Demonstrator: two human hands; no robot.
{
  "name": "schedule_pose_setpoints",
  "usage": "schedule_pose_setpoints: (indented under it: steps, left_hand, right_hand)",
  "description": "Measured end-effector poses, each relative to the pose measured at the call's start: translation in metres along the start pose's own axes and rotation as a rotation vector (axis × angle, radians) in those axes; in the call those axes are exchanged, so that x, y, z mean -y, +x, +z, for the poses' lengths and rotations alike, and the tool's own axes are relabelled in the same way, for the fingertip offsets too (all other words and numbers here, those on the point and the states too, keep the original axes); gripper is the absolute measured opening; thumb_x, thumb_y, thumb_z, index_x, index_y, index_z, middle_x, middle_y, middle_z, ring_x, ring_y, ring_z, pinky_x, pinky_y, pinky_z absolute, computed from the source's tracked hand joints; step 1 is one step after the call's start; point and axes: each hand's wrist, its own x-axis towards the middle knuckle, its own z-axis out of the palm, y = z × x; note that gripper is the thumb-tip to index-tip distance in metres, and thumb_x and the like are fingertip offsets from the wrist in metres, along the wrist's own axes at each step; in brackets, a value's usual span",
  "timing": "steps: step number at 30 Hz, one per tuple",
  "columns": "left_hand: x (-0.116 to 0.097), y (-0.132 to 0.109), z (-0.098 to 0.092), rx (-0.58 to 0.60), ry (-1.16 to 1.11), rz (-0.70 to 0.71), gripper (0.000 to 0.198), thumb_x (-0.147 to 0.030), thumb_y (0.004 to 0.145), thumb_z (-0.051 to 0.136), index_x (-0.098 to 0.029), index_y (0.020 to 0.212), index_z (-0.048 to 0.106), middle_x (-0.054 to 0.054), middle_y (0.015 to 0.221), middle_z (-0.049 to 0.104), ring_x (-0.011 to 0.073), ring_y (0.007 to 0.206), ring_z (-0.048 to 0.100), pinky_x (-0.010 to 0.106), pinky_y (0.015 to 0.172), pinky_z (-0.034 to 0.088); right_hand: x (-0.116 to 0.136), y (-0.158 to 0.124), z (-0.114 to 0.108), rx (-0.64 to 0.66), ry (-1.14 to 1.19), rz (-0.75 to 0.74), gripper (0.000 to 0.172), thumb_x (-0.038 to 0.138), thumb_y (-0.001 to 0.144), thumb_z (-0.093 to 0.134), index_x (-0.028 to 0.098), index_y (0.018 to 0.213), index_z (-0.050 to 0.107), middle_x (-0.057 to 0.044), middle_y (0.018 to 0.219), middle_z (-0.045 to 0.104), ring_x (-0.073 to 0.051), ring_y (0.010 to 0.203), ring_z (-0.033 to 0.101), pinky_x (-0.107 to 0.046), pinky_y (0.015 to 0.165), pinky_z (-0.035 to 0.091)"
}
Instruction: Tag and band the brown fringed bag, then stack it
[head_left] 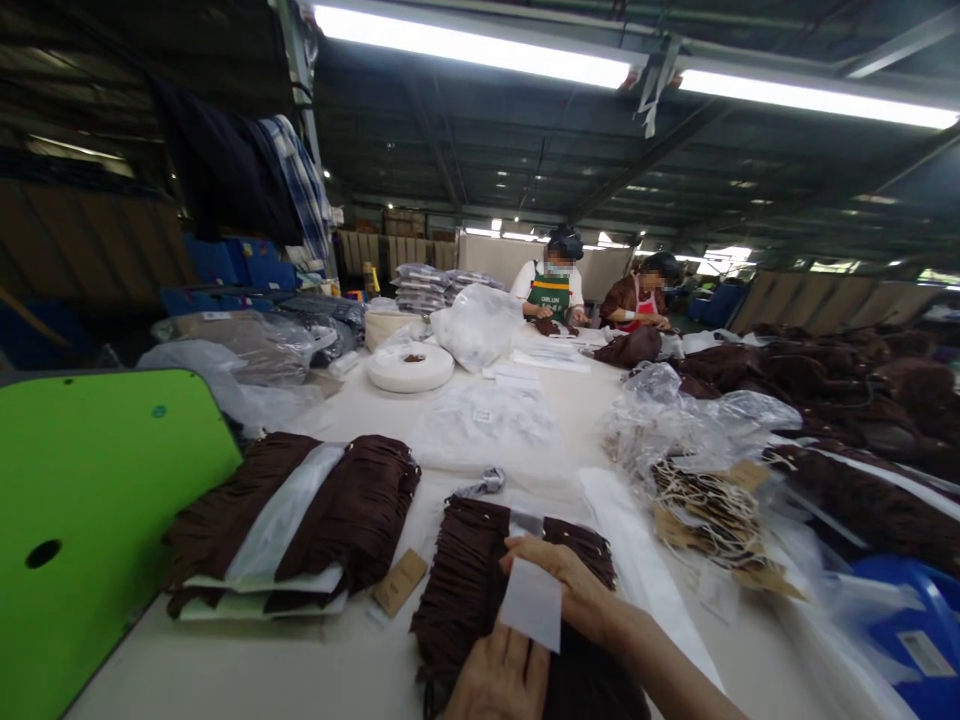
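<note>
In front of me lies a dark brown gathered garment (469, 560), folded flat, with a pale band across its upper middle. My right hand (574, 590) is closed on a white paper strip (534, 605) above the garment. My left hand (501, 675) comes from below, its fingers together against the strip's lower edge; the fingertips are partly hidden by the paper. Left of the garment is a brown cardboard tag (400, 582). Beyond that sits a stack of similar brown garments (337, 510) with a white band around it.
A green board (105, 520) borders the left side. At right are string tags (709, 515), clear plastic bags (675, 410), a blue container (900, 610) and piled brown garments (810, 375). A white roll (410, 368) lies farther back. Two co-workers (551, 285) work at the far end.
</note>
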Motion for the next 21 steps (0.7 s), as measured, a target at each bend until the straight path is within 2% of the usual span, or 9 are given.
schedule_pose_setpoints:
  steps: [2, 4, 7, 10, 13, 16, 17, 19, 21]
  left_hand:
    - [0.000, 0.003, -0.003, 0.061, -0.003, 0.002, 0.032, -0.016, 0.086, 0.045, -0.015, 0.117, 0.051, 0.011, 0.107, 0.063, 0.0200, 0.093, 0.058, 0.024, 0.065, 0.044]
    - [0.000, 0.005, -0.006, 0.055, 0.013, -0.004, 0.032, -0.017, 0.089, 0.039, -0.016, 0.119, 0.051, 0.010, 0.114, 0.061, 0.0203, 0.098, 0.056, 0.026, 0.068, 0.043]
    - [0.005, 0.005, -0.010, 0.055, 0.040, 0.041, 0.034, -0.017, 0.089, 0.037, -0.015, 0.120, 0.050, 0.010, 0.117, 0.060, 0.0215, 0.100, 0.056, 0.028, 0.071, 0.042]
    - [0.011, 0.005, -0.011, 0.055, 0.050, 0.132, 0.035, -0.017, 0.089, 0.038, -0.011, 0.121, 0.049, 0.014, 0.117, 0.059, 0.0232, 0.099, 0.057, 0.029, 0.070, 0.042]
    - [0.012, 0.001, -0.002, 0.006, -0.002, 0.147, 0.033, -0.020, 0.090, 0.037, -0.010, 0.118, 0.051, 0.013, 0.116, 0.060, 0.0226, 0.095, 0.059, 0.028, 0.066, 0.045]
    - [0.004, -0.010, 0.018, -0.005, -0.194, 0.051, 0.026, -0.023, 0.089, 0.043, -0.013, 0.109, 0.057, 0.012, 0.100, 0.066, 0.0240, 0.086, 0.062, 0.030, 0.062, 0.047]
    - [0.000, -0.015, 0.025, 0.027, -0.280, -0.008, 0.024, -0.023, 0.088, 0.045, -0.015, 0.106, 0.059, 0.011, 0.095, 0.067, 0.0245, 0.085, 0.062, 0.031, 0.063, 0.049]
    - [-0.006, -0.024, 0.034, 0.110, -0.405, -0.113, 0.023, -0.024, 0.089, 0.045, -0.019, 0.106, 0.060, 0.009, 0.093, 0.066, 0.0225, 0.081, 0.062, 0.031, 0.065, 0.051]
    - [-0.007, -0.031, 0.032, 0.251, -0.516, -0.240, 0.024, -0.028, 0.091, 0.043, -0.022, 0.109, 0.058, 0.009, 0.101, 0.063, 0.0180, 0.081, 0.061, 0.030, 0.071, 0.051]
  right_hand:
    - [0.002, 0.001, -0.009, -0.079, 0.016, 0.033, 0.026, 0.031, 0.088, 0.041, 0.019, 0.091, 0.063, -0.004, 0.091, 0.064, -0.018, 0.083, 0.060, -0.030, 0.078, 0.047]
    - [0.005, 0.006, -0.023, -0.161, 0.009, 0.057, 0.026, 0.031, 0.087, 0.042, 0.020, 0.100, 0.062, -0.006, 0.101, 0.062, -0.019, 0.089, 0.059, -0.030, 0.080, 0.046]
    - [0.012, 0.020, -0.045, -0.217, -0.020, 0.063, 0.024, 0.027, 0.083, 0.050, 0.022, 0.101, 0.064, -0.005, 0.099, 0.062, -0.020, 0.091, 0.058, -0.031, 0.083, 0.044]
    - [0.025, 0.031, -0.048, -0.209, -0.018, 0.049, 0.023, 0.024, 0.080, 0.051, 0.022, 0.098, 0.065, -0.002, 0.094, 0.064, -0.019, 0.085, 0.059, -0.029, 0.079, 0.045]
    - [0.038, 0.028, -0.026, -0.166, -0.005, 0.044, 0.022, 0.021, 0.080, 0.050, 0.023, 0.095, 0.065, 0.000, 0.086, 0.065, -0.017, 0.078, 0.060, -0.025, 0.071, 0.047]
    - [0.040, 0.006, 0.011, -0.105, -0.102, 0.095, 0.022, 0.018, 0.081, 0.047, 0.022, 0.092, 0.066, -0.001, 0.079, 0.065, -0.016, 0.072, 0.060, -0.024, 0.067, 0.049]
    - [0.038, -0.005, 0.023, -0.070, -0.162, 0.103, 0.025, 0.017, 0.081, 0.045, 0.021, 0.095, 0.066, -0.004, 0.083, 0.065, -0.017, 0.076, 0.061, -0.026, 0.071, 0.050]
    - [0.028, -0.026, 0.043, -0.021, -0.281, 0.053, 0.036, 0.013, 0.078, 0.044, 0.019, 0.109, 0.063, -0.010, 0.107, 0.062, -0.022, 0.100, 0.058, -0.032, 0.088, 0.047]
    - [0.019, -0.043, 0.052, -0.009, -0.330, -0.044, 0.054, 0.009, 0.072, 0.045, 0.016, 0.125, 0.052, -0.013, 0.132, 0.047, -0.024, 0.122, 0.043, -0.035, 0.101, 0.038]
